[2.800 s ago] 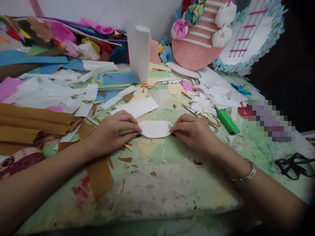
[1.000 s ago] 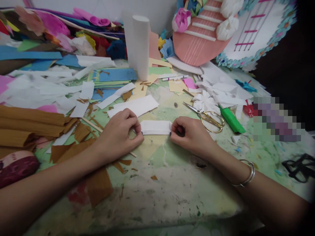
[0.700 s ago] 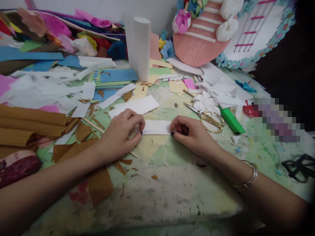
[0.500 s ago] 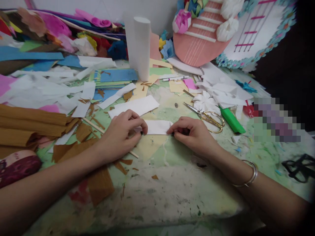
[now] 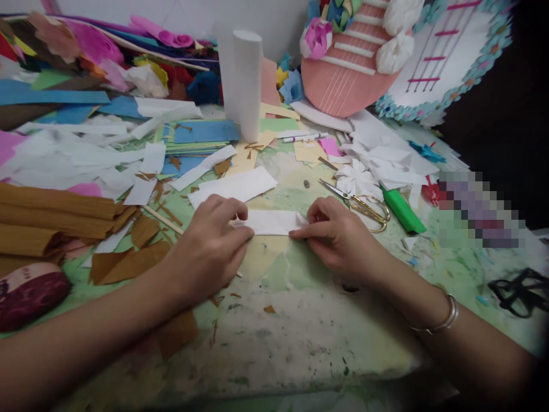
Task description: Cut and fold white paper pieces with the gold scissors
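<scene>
A white paper strip lies level between my hands, close to the tabletop. My left hand grips its left end, with thumb and fingers pinched at the edge. At the other end, my right hand pinches the strip's right corner, where a small fold shows. Just behind the strip rests a wider white paper piece. A thin wooden stick runs partly under my left hand. Gold-handled scissors lie beyond my right hand, beside a white paper flower.
Brown crepe paper and scraps cover the left side. A white roll stands upright at the back, near a pink guitar-shaped decoration. A green wrapped item and black scissors are at right. A maroon oval object sits at left.
The left fingers have shifted from curled over the strip to a pinch along its near edge. My right hand has rolled, with its index finger now extended along the strip's lower corner.
</scene>
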Available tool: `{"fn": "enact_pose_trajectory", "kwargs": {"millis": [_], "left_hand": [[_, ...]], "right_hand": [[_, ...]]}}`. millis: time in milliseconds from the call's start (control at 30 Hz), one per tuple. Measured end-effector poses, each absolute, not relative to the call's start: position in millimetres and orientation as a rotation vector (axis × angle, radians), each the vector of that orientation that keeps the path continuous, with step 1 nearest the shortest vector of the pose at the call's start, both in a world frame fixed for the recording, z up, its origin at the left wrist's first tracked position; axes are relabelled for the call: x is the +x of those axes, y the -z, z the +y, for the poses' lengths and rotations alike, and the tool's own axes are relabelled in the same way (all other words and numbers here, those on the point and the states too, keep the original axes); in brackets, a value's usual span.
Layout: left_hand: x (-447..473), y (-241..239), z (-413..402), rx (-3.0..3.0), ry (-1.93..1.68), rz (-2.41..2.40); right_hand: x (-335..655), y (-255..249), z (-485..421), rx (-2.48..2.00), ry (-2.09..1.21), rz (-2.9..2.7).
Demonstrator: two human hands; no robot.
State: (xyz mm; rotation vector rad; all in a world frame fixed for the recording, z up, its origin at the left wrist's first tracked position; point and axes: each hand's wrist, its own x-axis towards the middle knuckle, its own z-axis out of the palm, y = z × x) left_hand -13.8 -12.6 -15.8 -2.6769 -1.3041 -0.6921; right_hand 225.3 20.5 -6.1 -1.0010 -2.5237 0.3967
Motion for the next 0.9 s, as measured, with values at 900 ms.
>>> {"fn": "enact_pose_trajectory", "kwargs": {"millis": [900], "left_hand": [[1, 16, -35, -2.689, 0.179, -1.247]], "right_hand": [[204, 7, -22, -1.005, 0.337, -2.862]]}}
